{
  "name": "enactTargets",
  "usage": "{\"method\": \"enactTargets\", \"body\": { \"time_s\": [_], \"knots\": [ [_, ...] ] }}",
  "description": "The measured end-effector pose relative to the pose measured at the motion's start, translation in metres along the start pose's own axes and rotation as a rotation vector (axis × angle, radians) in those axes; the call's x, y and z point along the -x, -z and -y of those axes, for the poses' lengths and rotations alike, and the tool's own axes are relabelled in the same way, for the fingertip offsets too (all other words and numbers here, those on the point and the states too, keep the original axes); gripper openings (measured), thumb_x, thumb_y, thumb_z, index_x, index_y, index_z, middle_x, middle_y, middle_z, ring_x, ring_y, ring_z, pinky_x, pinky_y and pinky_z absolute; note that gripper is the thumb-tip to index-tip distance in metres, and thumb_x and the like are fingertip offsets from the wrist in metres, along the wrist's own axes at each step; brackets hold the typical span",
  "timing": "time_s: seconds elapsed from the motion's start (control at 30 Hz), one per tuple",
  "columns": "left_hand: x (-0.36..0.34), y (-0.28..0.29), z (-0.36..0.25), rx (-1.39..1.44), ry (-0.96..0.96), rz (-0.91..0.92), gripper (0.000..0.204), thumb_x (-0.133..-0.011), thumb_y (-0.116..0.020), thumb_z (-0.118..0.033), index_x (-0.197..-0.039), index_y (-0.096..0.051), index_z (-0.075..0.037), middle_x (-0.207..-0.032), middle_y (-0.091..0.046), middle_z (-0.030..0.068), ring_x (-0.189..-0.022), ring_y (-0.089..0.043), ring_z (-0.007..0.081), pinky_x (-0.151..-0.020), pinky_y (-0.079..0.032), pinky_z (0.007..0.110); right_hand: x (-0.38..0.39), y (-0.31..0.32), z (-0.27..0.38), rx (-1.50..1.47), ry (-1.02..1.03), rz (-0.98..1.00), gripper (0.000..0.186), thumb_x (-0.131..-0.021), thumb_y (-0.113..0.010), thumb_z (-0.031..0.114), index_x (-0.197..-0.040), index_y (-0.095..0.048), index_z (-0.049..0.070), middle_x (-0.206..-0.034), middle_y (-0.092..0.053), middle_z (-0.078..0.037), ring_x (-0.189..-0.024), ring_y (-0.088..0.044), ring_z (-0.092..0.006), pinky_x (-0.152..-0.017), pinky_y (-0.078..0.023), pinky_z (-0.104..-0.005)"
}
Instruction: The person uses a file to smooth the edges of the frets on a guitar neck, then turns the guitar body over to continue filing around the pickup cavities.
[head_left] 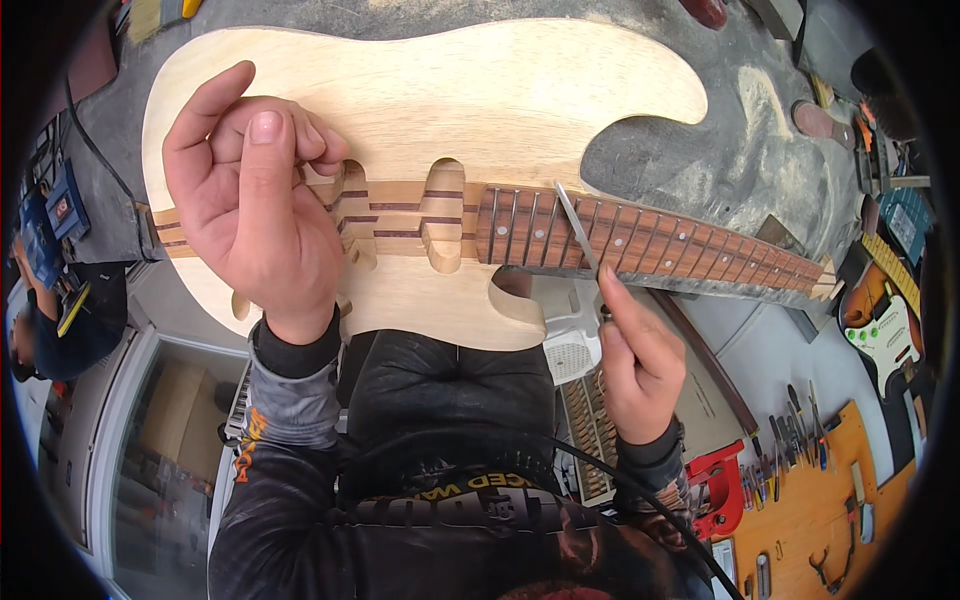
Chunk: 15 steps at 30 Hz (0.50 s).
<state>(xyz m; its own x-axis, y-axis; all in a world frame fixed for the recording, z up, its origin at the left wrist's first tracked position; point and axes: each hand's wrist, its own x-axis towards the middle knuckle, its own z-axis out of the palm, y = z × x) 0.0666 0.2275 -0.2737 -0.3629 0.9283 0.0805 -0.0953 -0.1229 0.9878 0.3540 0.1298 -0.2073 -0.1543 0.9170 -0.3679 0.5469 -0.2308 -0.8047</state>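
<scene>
An unfinished pale wooden guitar body (440, 85) lies across the bench, with a dark fretboard (650, 240) running off to the right. Over the body's left part, my left hand (255, 190) is raised with loosely bent fingers, some of them apart, and nothing visible in it. My right hand (640, 365) grips a slim metal file (575, 225), its index finger stretched along the tool. The file slants over the frets near the body end of the neck; I cannot tell whether it touches them. The file's handle end is hidden in my hand.
Under the guitar is a grey, dusty bench top (690, 165). At the right hang a sunburst guitar (880, 335) and several hand tools on a wooden board (800, 510). A red clamp-like tool (718, 490) is at lower right. Another person (75, 315) is at far left.
</scene>
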Motion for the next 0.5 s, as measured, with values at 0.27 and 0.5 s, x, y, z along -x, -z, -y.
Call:
{"method": "enactTargets", "body": {
  "time_s": [0.27,0.5],
  "knots": [
    [0.000,0.000,-0.001,-0.017,0.001,0.001,0.034,-0.107,-0.056,-0.002,-0.139,-0.050,0.010,-0.085,-0.063,0.0102,-0.073,-0.058,0.0156,-0.067,-0.050,0.031,-0.023,0.006,0.008,0.464,0.228,0.014,0.074,-0.077,-0.074,-0.009,-0.148,-0.068,0.012,-0.076,-0.051,-0.005,-0.060,-0.054,-0.0209,-0.054,-0.045,-0.0369],
    [-0.001,0.001,0.000,0.000,-0.001,0.012,0.034,-0.108,-0.055,-0.002,-0.139,-0.050,0.010,-0.085,-0.064,0.0103,-0.073,-0.059,0.0157,-0.066,-0.050,0.030,0.005,0.002,-0.011,-0.044,0.032,-0.017,0.066,-0.083,-0.070,-0.010,-0.146,-0.068,0.007,-0.075,-0.051,-0.006,-0.058,-0.053,-0.0215,-0.055,-0.045,-0.0326]
  ]
}}
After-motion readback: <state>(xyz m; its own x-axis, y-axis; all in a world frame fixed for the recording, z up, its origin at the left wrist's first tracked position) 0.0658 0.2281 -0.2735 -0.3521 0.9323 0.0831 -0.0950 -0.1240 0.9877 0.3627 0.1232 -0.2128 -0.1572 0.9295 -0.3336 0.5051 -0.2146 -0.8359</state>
